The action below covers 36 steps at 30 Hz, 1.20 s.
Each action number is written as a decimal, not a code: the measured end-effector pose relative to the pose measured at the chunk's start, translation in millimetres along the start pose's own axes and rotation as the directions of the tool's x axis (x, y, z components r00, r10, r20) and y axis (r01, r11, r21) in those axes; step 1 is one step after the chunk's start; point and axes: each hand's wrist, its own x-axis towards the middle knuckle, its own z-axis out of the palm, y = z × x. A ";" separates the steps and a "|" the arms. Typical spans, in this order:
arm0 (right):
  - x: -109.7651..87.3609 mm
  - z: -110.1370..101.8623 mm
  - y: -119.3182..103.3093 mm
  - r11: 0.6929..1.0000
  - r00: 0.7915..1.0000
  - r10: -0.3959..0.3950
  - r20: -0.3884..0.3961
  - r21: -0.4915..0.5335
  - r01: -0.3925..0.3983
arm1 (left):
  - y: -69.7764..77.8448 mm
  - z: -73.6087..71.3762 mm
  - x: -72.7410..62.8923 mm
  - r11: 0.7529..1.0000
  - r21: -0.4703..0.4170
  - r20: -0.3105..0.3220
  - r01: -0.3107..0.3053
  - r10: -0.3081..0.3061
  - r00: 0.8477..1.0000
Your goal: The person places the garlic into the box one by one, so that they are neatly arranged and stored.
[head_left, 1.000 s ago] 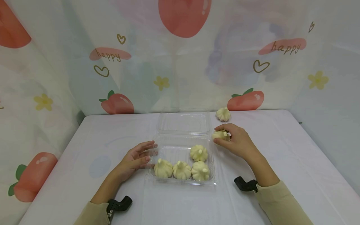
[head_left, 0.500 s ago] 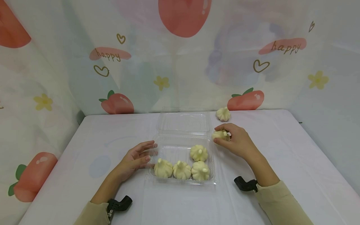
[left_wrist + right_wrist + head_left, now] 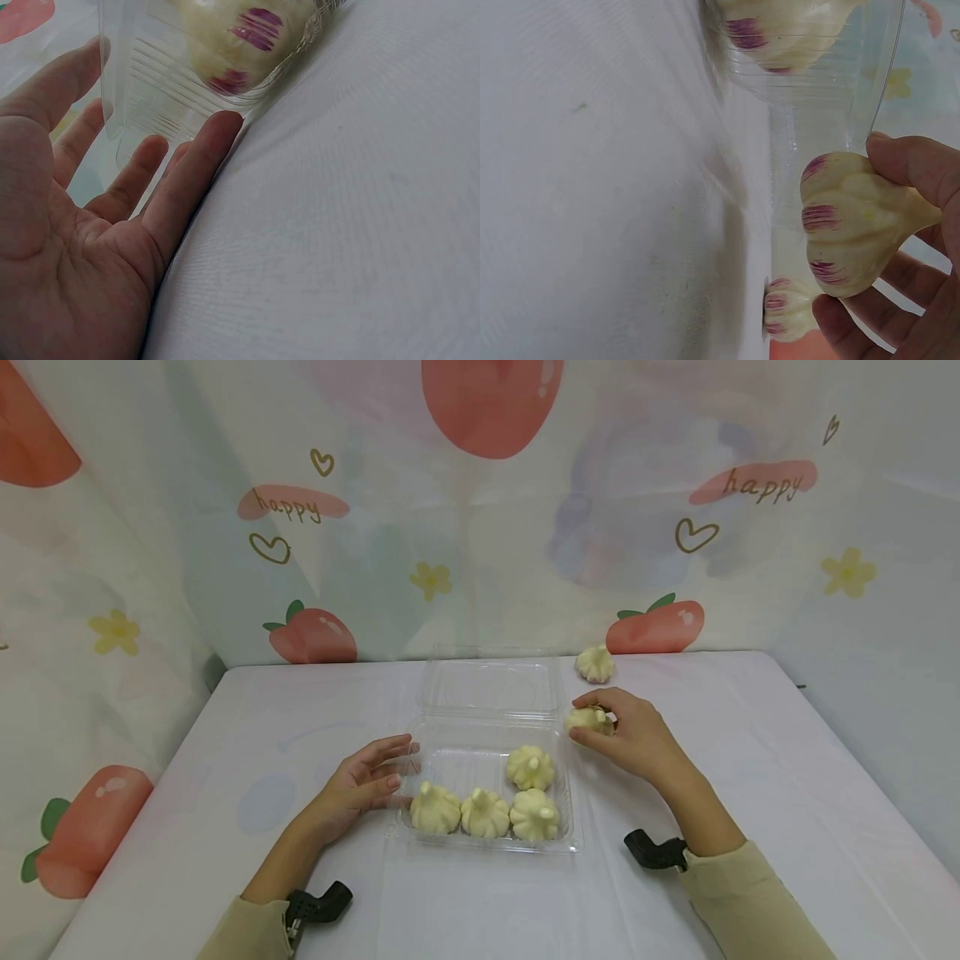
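Note:
A clear plastic clamshell box (image 3: 457, 760) lies with its lid folded back in the middle of the table. Inside it are several pale garlic bulbs (image 3: 485, 814), three along the near side and one behind at the right. My left hand (image 3: 366, 781) is at the box's left wall, fingers spread and fairly straight, the fingertips right at the plastic. To the right of the box, my right hand (image 3: 626, 735) grips another garlic bulb (image 3: 855, 225) between thumb and fingers. Purple streaks mark its base, and in the right wrist view it shows clear of the cloth.
One more garlic bulb (image 3: 595, 665) sits at the table's back edge, beyond the right hand. The box's lid (image 3: 491, 689) reaches toward the back edge. A white cloth (image 3: 480, 910) covers the table, and a printed curtain (image 3: 480, 543) hangs behind it.

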 end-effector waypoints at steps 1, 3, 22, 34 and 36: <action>0.0 -0.2 0.5 1.000 1.000 0.004 0.002 0.002 -0.004 | -0.2 -0.1 0.0 1.000 0.001 0.000 -0.001 0.001 1.000; 0.3 -0.7 1.6 1.000 1.000 0.018 0.005 0.004 -0.018 | -0.1 -0.1 -0.1 1.000 0.005 0.000 -0.001 0.001 1.000; 0.9 -8.1 5.6 0.999 0.999 0.020 -0.047 0.032 -0.019 | -0.5 -0.4 0.4 1.000 -0.005 -0.005 0.007 -0.007 1.000; -5.5 8.2 -50.3 0.934 0.942 -0.316 -0.114 0.135 0.329 | -1.3 -0.3 1.1 1.000 -0.004 -0.009 0.009 -0.009 1.000; -7.2 11.7 -57.7 0.918 0.928 -0.363 -0.089 0.138 0.372 | -1.8 -0.4 1.7 1.000 -0.004 -0.009 0.010 -0.010 1.000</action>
